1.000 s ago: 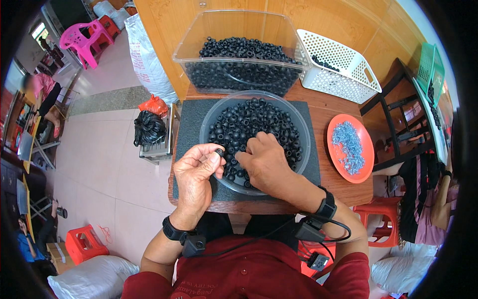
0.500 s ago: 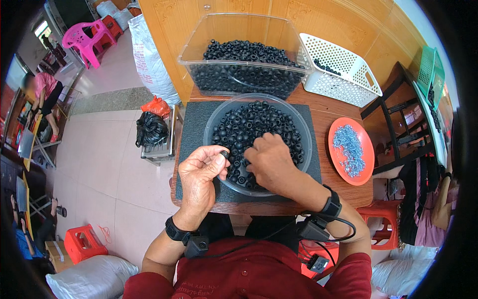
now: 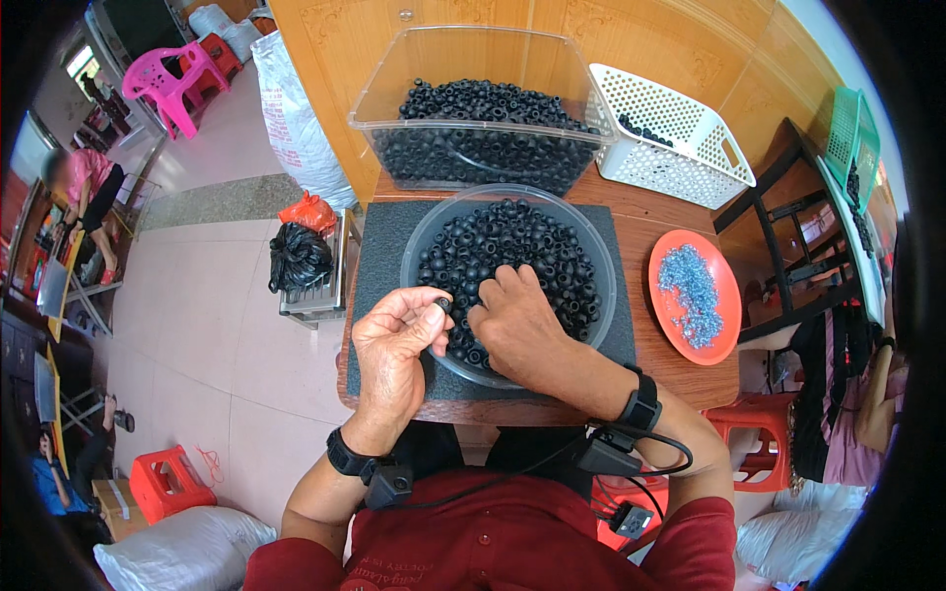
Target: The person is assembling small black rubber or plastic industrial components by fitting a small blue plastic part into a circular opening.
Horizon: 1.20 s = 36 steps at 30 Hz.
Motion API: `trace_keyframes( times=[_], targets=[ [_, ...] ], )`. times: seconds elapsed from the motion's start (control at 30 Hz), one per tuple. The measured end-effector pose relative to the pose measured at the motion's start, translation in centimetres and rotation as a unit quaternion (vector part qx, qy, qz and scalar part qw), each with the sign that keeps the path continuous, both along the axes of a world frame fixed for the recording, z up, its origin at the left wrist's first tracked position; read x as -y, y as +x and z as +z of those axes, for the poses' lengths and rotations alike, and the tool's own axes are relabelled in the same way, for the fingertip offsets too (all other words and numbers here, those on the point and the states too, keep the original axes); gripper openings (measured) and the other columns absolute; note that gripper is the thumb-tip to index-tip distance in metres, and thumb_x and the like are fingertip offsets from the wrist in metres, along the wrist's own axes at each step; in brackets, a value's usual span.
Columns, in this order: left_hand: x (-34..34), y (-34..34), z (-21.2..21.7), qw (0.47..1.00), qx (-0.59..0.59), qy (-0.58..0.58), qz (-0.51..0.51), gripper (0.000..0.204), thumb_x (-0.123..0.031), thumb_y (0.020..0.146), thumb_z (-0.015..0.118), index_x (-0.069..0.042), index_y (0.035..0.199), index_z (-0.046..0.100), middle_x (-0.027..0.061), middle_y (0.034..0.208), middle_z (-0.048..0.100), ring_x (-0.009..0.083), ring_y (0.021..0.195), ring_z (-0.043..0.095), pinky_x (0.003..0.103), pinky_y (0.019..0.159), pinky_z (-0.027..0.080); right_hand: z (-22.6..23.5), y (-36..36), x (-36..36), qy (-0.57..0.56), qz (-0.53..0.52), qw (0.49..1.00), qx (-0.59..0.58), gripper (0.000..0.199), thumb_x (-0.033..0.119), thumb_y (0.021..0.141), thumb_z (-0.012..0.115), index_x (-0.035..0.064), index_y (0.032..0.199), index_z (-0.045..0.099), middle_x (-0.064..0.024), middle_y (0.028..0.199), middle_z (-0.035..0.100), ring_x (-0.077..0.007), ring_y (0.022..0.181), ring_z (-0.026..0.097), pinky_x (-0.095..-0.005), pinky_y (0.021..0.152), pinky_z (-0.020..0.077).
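Observation:
My left hand [image 3: 396,335] pinches a small black ring-like piece [image 3: 443,304] between thumb and fingertips, over the near left rim of a round clear tub [image 3: 605,295]. Many more black pieces of the same sort [image 3: 512,236] fill that tub. Over the near middle of the tub, my right hand [image 3: 522,320] has its fingers curled down among the pieces. Its fingertips are hidden, so what they hold cannot be made out. The tub rests on a dark grey mat [image 3: 379,256] on a brown wooden table [image 3: 650,212].
Behind the tub stands a large clear bin [image 3: 483,158] of black pieces, beside a white perforated basket [image 3: 680,167]. A red-orange plate [image 3: 729,325] of small clear bluish pieces lies at right. Left of the table, a black bag [image 3: 296,256] sits on a metal stand. People work at both sides.
My right hand has shifted slightly left, closer to my left hand, with its fingers still in the tub. My left hand keeps its pinch on the black piece.

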<state>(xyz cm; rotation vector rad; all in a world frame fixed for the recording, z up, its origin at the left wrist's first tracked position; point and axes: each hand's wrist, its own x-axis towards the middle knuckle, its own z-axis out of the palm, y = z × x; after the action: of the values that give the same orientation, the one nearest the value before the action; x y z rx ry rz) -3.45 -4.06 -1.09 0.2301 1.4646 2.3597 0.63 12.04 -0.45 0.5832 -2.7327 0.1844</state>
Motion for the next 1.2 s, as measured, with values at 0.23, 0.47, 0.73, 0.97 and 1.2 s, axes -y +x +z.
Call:
trace_keyframes(
  times=[0.23, 0.47, 0.73, 0.97, 1.2],
  targets=[
    [-0.1, 0.3, 0.2, 1.0, -0.002, -0.005, -0.01, 0.017, -0.007, 0.084, 0.064, 0.005, 0.096, 0.061, 0.0095, 0.076, 0.062, 0.0126, 0.059, 0.055, 0.025, 0.056, 0.045, -0.6, 0.7, -0.1, -0.057, -0.011, 0.998, -0.023, 0.012, 0.008, 0.06, 0.066, 0.0039, 0.067, 0.058, -0.0107, 0.07, 0.054, -0.0262, 0.075, 0.048, -0.0373, 0.066, 0.0348],
    [-0.8, 1.3, 0.7, 0.99, 0.065, 0.083, -0.098, 0.018, -0.007, 0.085, 0.064, 0.004, 0.099, 0.062, 0.0097, 0.078, 0.064, 0.0109, 0.062, 0.057, 0.023, 0.057, 0.046, 2.2, 2.8, -0.5, -0.513, -0.085, 0.854, 0.027, 0.016, 0.0, 0.071, 0.067, 0.0031, 0.087, 0.063, -0.007, 0.076, 0.058, -0.0169, 0.068, 0.055, -0.0294, 0.061, 0.0436],
    [-2.0, 2.4, 1.2, 0.991, 0.056, 0.054, -0.111, 0.02, -0.009, 0.085, 0.064, 0.006, 0.098, 0.06, 0.011, 0.079, 0.063, 0.0142, 0.063, 0.058, 0.027, 0.057, 0.047, 1.9, 4.1, 0.1, -0.712, -0.071, 0.697, 0.051, 0.015, 0.0, 0.077, 0.068, 0.0024, 0.091, 0.066, -0.002, 0.082, 0.059, -0.0077, 0.072, 0.053, -0.0213, 0.064, 0.0424],
    [-2.1, 2.8, 1.2, 0.993, 0.043, 0.04, -0.102, 0.017, -0.006, 0.084, 0.064, 0.004, 0.098, 0.061, 0.0095, 0.08, 0.064, 0.0122, 0.064, 0.058, 0.023, 0.057, 0.047, 0.7, 4.5, 0.6, -0.667, -0.075, 0.741, -0.018, 0.015, 0.0, 0.077, 0.068, 0.0019, 0.092, 0.066, -0.0036, 0.086, 0.06, -0.0088, 0.074, 0.055, -0.0227, 0.064, 0.0438],
    [-2.1, 3.1, 1.2, 0.989, 0.068, 0.049, -0.126, 0.017, -0.006, 0.085, 0.063, 0.004, 0.099, 0.06, 0.0118, 0.079, 0.065, 0.0142, 0.064, 0.06, 0.025, 0.056, 0.048, 0.4, 5.0, 0.8, -0.646, -0.077, 0.757, -0.067, 0.015, -0.001, 0.076, 0.068, 0.0018, 0.09, 0.065, -0.0053, 0.087, 0.062, -0.0139, 0.077, 0.056, -0.0258, 0.066, 0.045]
  ],
)
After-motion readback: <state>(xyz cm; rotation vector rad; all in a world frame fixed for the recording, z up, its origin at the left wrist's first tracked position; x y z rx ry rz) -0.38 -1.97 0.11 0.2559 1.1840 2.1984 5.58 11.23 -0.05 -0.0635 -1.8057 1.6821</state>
